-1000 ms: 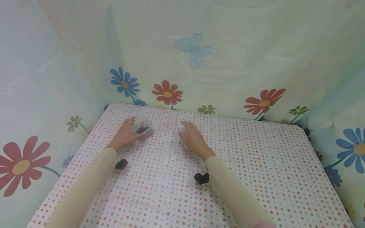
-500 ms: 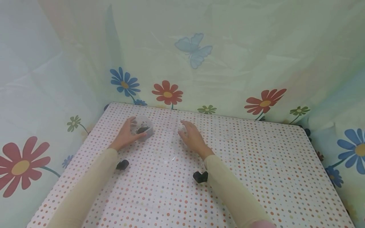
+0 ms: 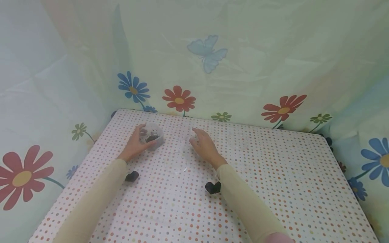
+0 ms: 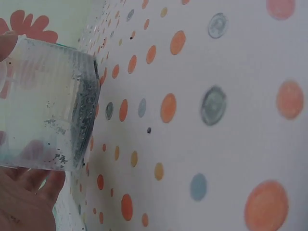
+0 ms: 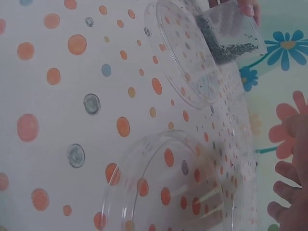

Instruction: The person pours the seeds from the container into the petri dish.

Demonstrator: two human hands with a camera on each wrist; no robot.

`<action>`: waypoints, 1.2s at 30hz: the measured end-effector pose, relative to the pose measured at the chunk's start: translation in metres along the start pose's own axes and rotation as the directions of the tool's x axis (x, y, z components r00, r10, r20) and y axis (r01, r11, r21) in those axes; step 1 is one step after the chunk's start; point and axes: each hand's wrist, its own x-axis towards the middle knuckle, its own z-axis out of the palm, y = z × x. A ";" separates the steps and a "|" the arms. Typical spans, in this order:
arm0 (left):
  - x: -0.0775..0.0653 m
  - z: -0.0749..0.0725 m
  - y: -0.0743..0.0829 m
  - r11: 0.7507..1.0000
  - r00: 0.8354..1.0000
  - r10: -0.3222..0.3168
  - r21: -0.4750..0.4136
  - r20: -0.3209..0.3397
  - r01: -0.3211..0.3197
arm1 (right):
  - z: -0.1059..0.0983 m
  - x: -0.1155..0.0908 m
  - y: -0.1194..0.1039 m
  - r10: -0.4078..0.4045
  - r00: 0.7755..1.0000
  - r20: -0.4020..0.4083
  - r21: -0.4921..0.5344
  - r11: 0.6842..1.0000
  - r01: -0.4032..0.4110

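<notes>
Clear container (image 3: 156,143), head view: far left on dotted surface (image 3: 288,175), left hand (image 3: 133,145) fingers curled round it; right hand (image 3: 207,146) fingers loosely spread. Left wrist: dark grains (image 4: 85,120) at container's base. Right wrist: clear dish (image 5: 185,53) near it.

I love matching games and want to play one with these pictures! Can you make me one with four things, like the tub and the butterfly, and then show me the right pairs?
Things:
1. Tub
2. Dishes
3. Butterfly
4. Tablecloth

Clues:
A. White and spotty
B. Pale blue, with wings
C. Gripped by the left hand, with dark bits inside
D. See-through and round

Right pairs:
1-C
2-D
3-B
4-A
</notes>
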 end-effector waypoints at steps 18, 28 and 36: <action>0.006 0.002 -0.006 0.994 0.998 -0.051 -0.100 -0.020 0.049 | 0.003 0.008 0.001 -0.002 1.000 -0.007 -0.006 1.000 0.002; 0.001 0.007 -0.004 0.989 0.999 -0.001 -0.146 -0.037 -0.005 | 0.003 0.009 0.003 -0.012 1.000 0.001 -0.013 1.000 0.012; 0.000 0.012 -0.009 0.976 0.998 0.036 -0.212 -0.049 -0.045 | 0.006 0.012 0.004 -0.012 1.000 0.002 0.008 1.000 0.012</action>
